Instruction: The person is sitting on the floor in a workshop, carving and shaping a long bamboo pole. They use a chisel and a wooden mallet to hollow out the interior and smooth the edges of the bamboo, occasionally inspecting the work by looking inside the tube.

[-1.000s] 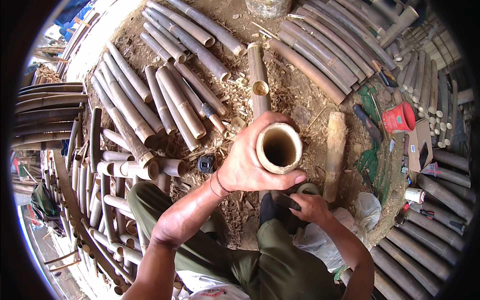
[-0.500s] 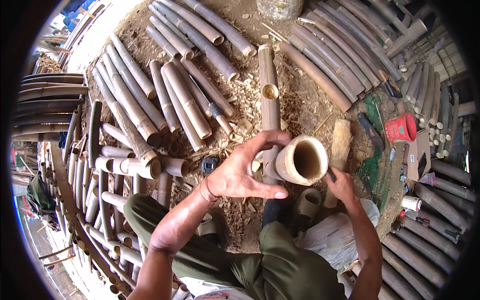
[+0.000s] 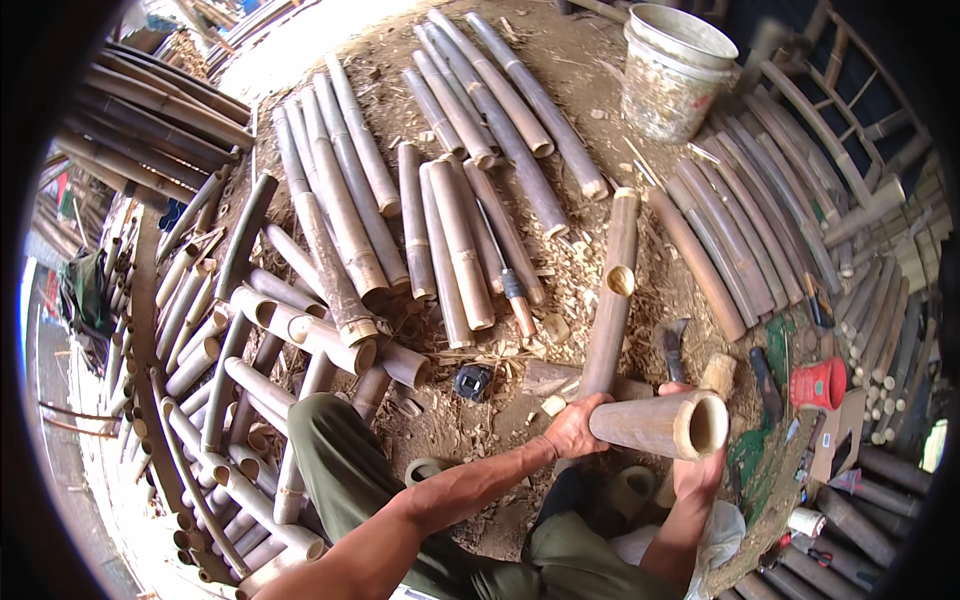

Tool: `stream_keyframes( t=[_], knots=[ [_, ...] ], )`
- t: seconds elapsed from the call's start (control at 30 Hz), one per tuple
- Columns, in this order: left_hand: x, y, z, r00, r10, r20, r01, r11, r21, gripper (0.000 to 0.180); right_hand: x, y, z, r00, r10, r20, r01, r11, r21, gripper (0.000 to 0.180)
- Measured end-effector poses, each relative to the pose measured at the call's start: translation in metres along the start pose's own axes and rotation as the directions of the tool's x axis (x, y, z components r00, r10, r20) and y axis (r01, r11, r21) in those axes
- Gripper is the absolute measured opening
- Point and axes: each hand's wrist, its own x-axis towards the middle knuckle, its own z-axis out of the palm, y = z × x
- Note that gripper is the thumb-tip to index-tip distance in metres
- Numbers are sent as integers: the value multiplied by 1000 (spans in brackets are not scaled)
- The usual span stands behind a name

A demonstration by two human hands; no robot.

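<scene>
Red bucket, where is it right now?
In the head view, the red bucket is toward the right edge, just right of a long dark object and right of the bamboo tube held by the left hand.

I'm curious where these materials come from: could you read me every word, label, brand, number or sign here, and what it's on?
No text is readable in this view.
Bamboo tube at the left hand: no lettering visible.
White bucket: a faint reddish mark, too blurred to read.
Red container: any print is too small to read.
Small white can: any print is too small to read.
</scene>
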Motion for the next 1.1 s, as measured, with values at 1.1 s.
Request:
stream_keyframes(
  t=[1.1],
  knots=[
    [-2,27,-7,990,121,69,-121,993,3,60,8,-24,50,962,-261,-77,243,951,-190,64]
  ],
)
